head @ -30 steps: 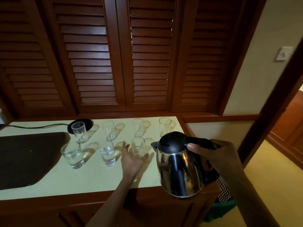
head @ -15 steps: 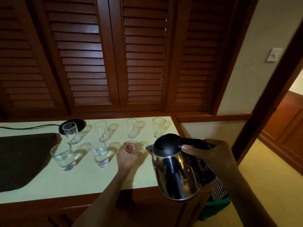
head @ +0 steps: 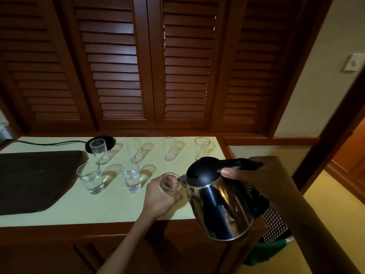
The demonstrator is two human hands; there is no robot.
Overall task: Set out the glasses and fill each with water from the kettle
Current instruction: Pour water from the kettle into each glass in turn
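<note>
Head view: two glasses [head: 90, 177] left of the kettle [head: 221, 202] are filled; a third glass [head: 170, 181] is held by the left hand [head: 160, 196], the kettle by the right hand [head: 262, 177]; four glasses [head: 168, 148] behind it are not yet filled.

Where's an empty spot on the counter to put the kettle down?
The widest bare counter is the front strip, between the dark tray and the left hand, before the two glasses of water. Behind them it is crowded: four empty glasses in a row, one by the kettle base.

The left hand [head: 160, 195] and right hand [head: 263, 179] extend from slim forearms, apparently bare in dim light.
</note>
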